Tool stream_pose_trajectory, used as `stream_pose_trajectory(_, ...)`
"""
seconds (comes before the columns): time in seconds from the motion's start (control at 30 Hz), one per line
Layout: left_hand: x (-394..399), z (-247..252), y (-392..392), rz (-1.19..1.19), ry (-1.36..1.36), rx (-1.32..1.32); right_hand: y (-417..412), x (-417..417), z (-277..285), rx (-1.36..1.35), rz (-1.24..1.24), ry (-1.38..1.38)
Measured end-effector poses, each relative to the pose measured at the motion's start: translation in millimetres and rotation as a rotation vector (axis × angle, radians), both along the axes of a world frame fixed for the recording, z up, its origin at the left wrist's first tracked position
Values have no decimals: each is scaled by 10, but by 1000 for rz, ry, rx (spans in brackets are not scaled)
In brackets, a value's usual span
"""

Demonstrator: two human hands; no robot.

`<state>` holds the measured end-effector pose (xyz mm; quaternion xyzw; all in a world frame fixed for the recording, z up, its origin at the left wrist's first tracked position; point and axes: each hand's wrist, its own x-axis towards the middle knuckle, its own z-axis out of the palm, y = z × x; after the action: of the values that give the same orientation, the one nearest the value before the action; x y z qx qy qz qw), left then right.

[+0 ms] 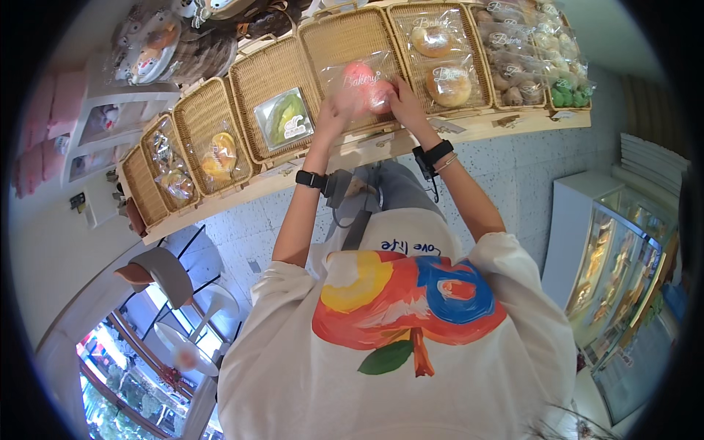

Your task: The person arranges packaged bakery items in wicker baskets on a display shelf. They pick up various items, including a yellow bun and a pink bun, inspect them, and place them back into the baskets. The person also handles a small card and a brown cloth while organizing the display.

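Note:
Both of my hands hold a clear plastic bag of pink bread over a wicker basket in the middle of the row. My left hand grips the bag's left side, and my right hand grips its right side near the basket's front. In the basket to the left lies a packaged green pastry. The basket to the right holds two bagged round buns, a far one and a near one. The bag hides part of the basket's floor.
Farther left are a bagged yellow bread and small bagged items in baskets. Bags of brown and green pieces fill baskets at the right. A wooden shelf edge runs in front. A glass display case stands at the right, a chair at the lower left.

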<state>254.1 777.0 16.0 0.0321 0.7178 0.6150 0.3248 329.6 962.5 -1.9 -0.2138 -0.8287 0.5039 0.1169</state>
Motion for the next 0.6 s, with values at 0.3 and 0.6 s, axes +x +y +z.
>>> stream_pose_trajectory(0.3, 101, 44, -71, -48, 0, -89, 136, 241, 571, 122, -78, 229)
stream_pose_trajectory(0.6, 554, 513, 1041, -304, 207, 130, 1748, 666, 78, 263, -315, -32)
